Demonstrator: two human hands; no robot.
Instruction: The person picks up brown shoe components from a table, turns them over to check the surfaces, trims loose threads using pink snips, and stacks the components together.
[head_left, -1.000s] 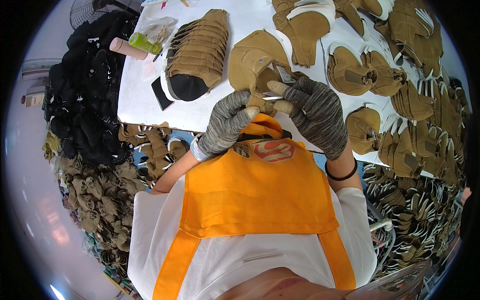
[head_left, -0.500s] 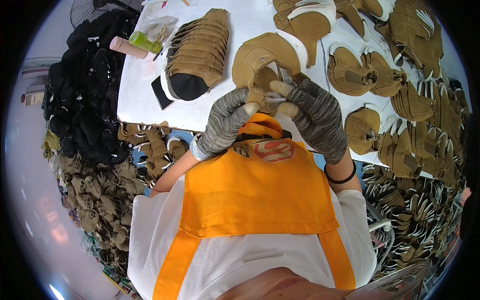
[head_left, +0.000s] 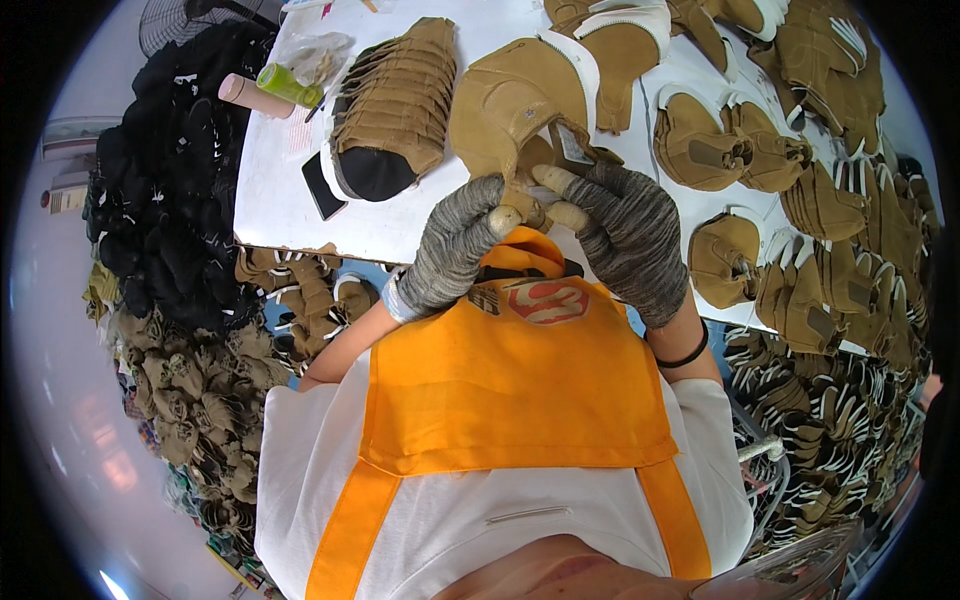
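Both hands wear grey knit gloves with bare fingertips. My left hand [head_left: 452, 245] and my right hand [head_left: 628, 232] pinch the near edge of a tan suede shoe upper [head_left: 505, 105] with a white lining, held over the white table [head_left: 280, 195]. A small light tag sits on the upper by my right fingers. An orange apron [head_left: 520, 390] covers my chest below the hands.
A stack of tan uppers with a black end [head_left: 390, 105] lies to the left. More tan uppers [head_left: 730, 150] cover the table's right side. A green bottle [head_left: 285, 82] and a dark phone [head_left: 322, 185] lie at left. Heaps of black [head_left: 170, 190] and tan pieces [head_left: 190, 400] fill the floor.
The upper has shifted slightly between my hands and my fingers have regripped its near edge; both hands stay in the same place.
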